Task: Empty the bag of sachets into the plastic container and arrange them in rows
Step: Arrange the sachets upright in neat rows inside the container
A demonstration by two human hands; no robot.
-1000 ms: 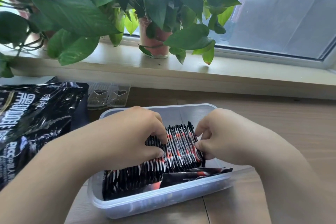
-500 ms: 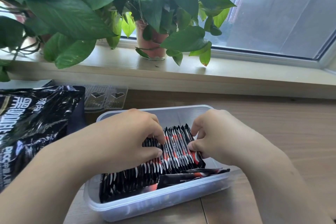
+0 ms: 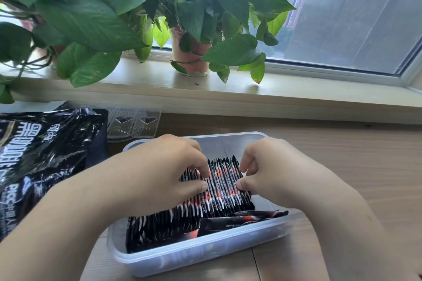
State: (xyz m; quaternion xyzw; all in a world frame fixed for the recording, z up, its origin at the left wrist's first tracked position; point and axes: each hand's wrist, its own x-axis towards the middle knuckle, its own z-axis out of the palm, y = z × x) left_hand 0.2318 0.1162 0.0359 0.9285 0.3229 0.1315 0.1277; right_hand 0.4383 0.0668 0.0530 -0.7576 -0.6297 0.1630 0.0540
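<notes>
Just now both hands are inside the container (image 3: 182, 255) (translucent plastic, round-cornered). The left hand (image 3: 159, 173) curls over the upright sachets (image 3: 221, 185), thumb and forefinger pinching their top edges. The right hand (image 3: 274, 171) pinches the row's right end the same way. The step looks like squaring up a standing row of thin, glossy black foil with red-and-white print. Next, probably, comes standing up the loose sachets (image 3: 246, 215) lying flat at the container's near right. Left of the container lies the crinkled, shiny black bag (image 3: 41, 155).
</notes>
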